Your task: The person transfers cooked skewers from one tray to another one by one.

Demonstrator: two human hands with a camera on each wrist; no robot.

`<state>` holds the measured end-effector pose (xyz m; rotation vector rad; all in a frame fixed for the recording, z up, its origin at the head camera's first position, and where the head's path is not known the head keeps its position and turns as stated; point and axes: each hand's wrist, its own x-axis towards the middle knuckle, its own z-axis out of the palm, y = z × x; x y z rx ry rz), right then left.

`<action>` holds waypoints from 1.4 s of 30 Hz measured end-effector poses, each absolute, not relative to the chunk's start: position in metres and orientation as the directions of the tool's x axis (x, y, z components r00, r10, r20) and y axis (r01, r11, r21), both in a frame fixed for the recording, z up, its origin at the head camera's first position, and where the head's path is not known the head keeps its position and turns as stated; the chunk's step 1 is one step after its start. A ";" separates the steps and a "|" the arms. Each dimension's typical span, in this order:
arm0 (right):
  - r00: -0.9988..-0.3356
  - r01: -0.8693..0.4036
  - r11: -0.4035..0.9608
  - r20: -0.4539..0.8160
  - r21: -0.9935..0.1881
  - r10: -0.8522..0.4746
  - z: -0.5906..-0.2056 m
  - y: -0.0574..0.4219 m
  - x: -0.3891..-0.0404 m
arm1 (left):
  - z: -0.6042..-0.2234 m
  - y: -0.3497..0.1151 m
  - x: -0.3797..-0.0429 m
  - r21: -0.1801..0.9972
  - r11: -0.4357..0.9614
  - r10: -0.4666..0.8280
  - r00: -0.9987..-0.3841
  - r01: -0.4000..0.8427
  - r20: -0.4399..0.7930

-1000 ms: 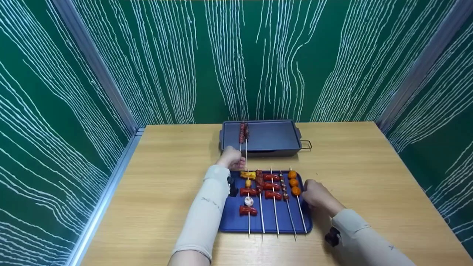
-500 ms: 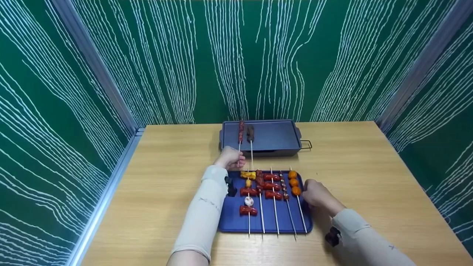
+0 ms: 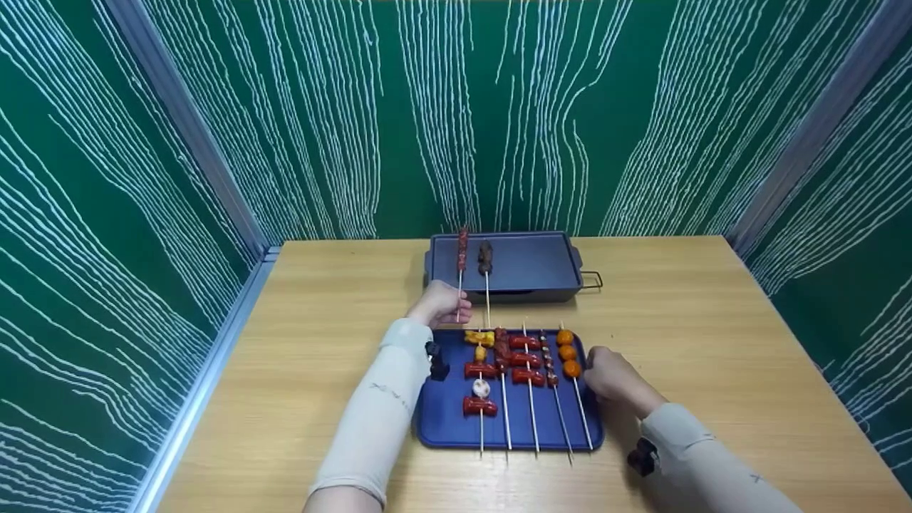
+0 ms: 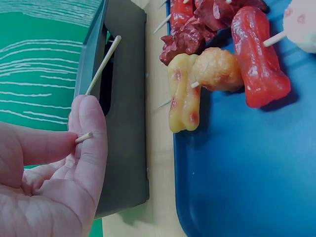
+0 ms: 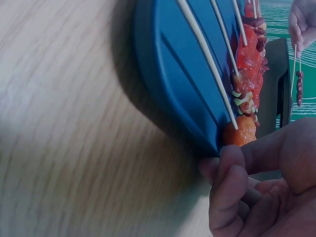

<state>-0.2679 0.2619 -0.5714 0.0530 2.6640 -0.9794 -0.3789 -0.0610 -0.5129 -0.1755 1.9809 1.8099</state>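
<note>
My left hand (image 3: 443,302) pinches the bare stick of a red meat skewer (image 3: 462,251) between thumb and fingers. The stick's end (image 4: 85,137) pokes out past the thumb in the left wrist view. That skewer's meat is above the left side of a dark grill pan (image 3: 531,260); whether it touches the pan I cannot tell. Beside it a dark brown meat skewer (image 3: 485,256) lies on the pan, its stick overhanging the front. My right hand (image 5: 247,192) grips the right rim of a blue tray (image 5: 163,74), near an orange ball skewer (image 3: 568,353).
Several other skewers lie on the tray: a mixed one with a yellow piece (image 4: 183,94) and sausages, one of dark red meat (image 3: 501,349), a sausage skewer (image 3: 526,360) and a thin one (image 3: 548,360). A wire handle (image 3: 593,279) juts from the pan's right side.
My left hand has shifted slightly left with the red meat skewer. The brown skewer has come to lie farther right, apart from the red one. My right hand stays at the tray.
</note>
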 end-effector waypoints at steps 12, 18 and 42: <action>-0.950 0.144 0.782 -0.306 -0.606 -0.062 -0.572 0.260 -0.269 | -0.504 -0.074 -0.370 0.913 0.185 0.222 -0.890 -0.362 -0.398; -0.949 0.139 0.790 -0.309 -0.597 -0.066 -0.571 0.260 -0.270 | -0.498 -0.080 -0.363 0.918 0.185 0.230 -0.893 -0.351 -0.388; -0.943 0.159 0.780 -0.326 -0.605 -0.060 -0.566 0.260 -0.268 | -0.504 -0.093 -0.332 0.935 0.160 0.264 -0.900 -0.315 -0.348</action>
